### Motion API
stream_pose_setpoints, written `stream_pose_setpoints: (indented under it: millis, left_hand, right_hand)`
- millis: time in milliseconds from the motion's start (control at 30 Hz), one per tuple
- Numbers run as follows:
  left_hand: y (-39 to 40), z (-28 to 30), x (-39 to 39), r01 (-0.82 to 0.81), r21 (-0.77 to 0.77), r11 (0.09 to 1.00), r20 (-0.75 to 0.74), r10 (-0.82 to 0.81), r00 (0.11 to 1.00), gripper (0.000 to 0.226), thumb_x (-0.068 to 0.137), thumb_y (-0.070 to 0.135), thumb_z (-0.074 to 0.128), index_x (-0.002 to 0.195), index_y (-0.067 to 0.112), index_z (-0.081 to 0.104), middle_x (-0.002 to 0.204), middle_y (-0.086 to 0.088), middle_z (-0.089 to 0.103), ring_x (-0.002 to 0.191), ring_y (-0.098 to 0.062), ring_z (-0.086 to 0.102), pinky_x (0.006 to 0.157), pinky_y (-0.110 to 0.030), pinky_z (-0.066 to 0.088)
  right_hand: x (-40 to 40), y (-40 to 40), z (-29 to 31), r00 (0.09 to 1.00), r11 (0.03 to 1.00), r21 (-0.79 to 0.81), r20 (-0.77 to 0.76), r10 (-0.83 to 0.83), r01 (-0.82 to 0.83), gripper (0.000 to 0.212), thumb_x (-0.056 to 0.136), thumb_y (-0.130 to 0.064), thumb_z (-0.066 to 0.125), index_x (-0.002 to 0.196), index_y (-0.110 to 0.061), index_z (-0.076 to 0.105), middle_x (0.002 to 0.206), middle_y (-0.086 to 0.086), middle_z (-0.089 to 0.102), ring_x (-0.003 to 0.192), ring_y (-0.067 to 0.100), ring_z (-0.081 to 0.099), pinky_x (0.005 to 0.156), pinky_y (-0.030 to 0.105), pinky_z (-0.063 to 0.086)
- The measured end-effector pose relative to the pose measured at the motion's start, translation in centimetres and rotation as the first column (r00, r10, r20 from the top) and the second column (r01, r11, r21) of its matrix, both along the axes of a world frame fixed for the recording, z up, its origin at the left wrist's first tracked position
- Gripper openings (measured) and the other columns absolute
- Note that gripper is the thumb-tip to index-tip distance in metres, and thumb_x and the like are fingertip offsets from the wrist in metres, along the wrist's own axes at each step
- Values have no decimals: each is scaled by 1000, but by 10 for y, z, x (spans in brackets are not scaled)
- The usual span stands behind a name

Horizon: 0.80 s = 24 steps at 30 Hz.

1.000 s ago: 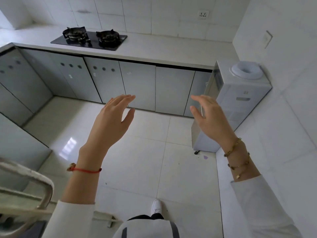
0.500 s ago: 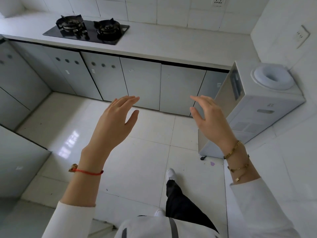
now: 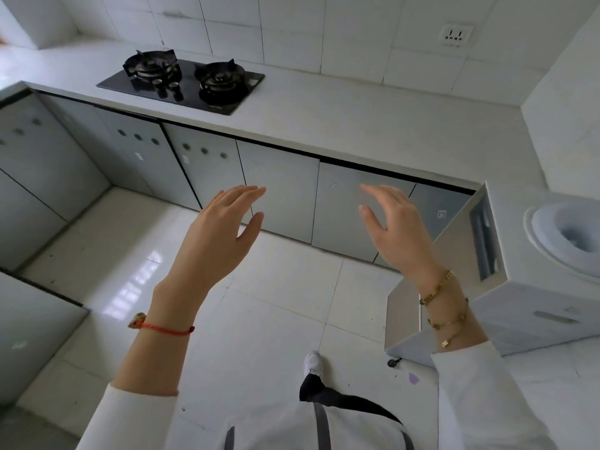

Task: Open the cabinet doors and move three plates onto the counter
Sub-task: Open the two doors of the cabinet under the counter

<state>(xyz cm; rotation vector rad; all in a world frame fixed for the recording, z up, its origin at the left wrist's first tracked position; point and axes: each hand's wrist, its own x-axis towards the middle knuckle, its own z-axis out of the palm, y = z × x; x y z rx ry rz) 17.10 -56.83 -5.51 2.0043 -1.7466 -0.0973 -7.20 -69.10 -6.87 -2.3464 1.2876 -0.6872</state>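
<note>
A row of grey cabinet doors [image 3: 279, 186] runs under the white counter [image 3: 357, 118], all closed. No plates are in sight. My left hand [image 3: 217, 238] is raised in front of the doors, fingers spread and empty, short of the door surface. My right hand [image 3: 396, 228] hangs at the same height before the door to the right [image 3: 344, 209], also open and empty. Both hands are apart from the cabinets.
A black two-burner gas hob [image 3: 185, 81] is set into the counter at the left. A white water dispenser [image 3: 506, 264] stands on the floor at the right, close to my right arm. More grey cabinets [image 3: 35, 177] line the left side. White floor tiles lie below.
I have stepped closer to the cabinets, which now look larger and nearer. Both hands stay raised and open, holding nothing.
</note>
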Motion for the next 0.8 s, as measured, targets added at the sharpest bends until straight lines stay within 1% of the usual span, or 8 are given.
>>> stream_pose_setpoints:
  millis: [100,233,367,467,533,633,733,800]
  left_hand:
    - [-41,3,6,-33,0,999,5,33,999,42,99,27,50,140,17,50,142,2,54,130,-17,51,113,-25,25]
    - [-80,4,15,-62,-7,998,-18,62,998,41,99,26,50,139,16,51,140,1,55,128,-18,53,114,-34,35]
    - [-111,0,27,-92,19,996,-22,92,996,42,99,26,49,140,17,50,141,2,54,128,-18,52,116,-34,33]
    - [-136,-2,39,-110,25,994,-22,110,994,41,99,26,49,139,16,51,140,1,55,128,-19,53,114,-38,37]
    - [-153,-5,48,-116,31,993,-16,116,993,41,99,25,50,139,16,51,140,0,56,127,-20,54,114,-37,36]
    - [-182,-10,63,-116,41,992,-13,117,993,41,99,25,51,139,16,51,139,0,56,127,-19,54,113,-33,34]
    - [-213,-14,80,-104,45,994,-15,104,994,42,99,25,51,140,16,50,140,0,56,128,-20,53,112,-37,39]
    - [-236,-16,94,-97,52,994,-6,97,995,43,99,26,50,141,17,49,141,0,54,129,-19,52,112,-35,38]
  right_hand:
    - [11,-47,8,1000,1000,-4,15,16,-16,40,99,-27,45,137,-12,47,137,4,53,134,18,41,115,36,33]
    - [29,-95,9,999,999,10,19,49,-49,41,100,-26,44,139,-14,46,139,3,51,136,17,37,116,37,31]
    - [48,-134,5,997,997,15,11,79,-80,41,100,-26,45,139,-14,46,139,1,51,135,14,37,114,25,26]
    - [62,-161,0,996,996,21,-1,92,-92,41,100,-26,45,139,-14,46,140,1,51,135,14,37,111,20,23]
    - [71,-179,-4,995,994,30,-6,104,-103,41,100,-26,45,139,-14,46,140,2,51,136,14,36,113,21,23]
    - [85,-204,-8,994,993,46,-5,106,-106,41,100,-26,45,139,-14,46,141,2,50,138,15,35,116,26,25]
    - [101,-231,-12,995,994,58,-2,97,-97,41,100,-26,44,139,-14,46,141,3,50,138,16,35,118,32,28]
    - [115,-251,-14,996,994,58,1,93,-93,41,100,-26,45,139,-14,46,141,3,50,138,17,35,117,35,30]
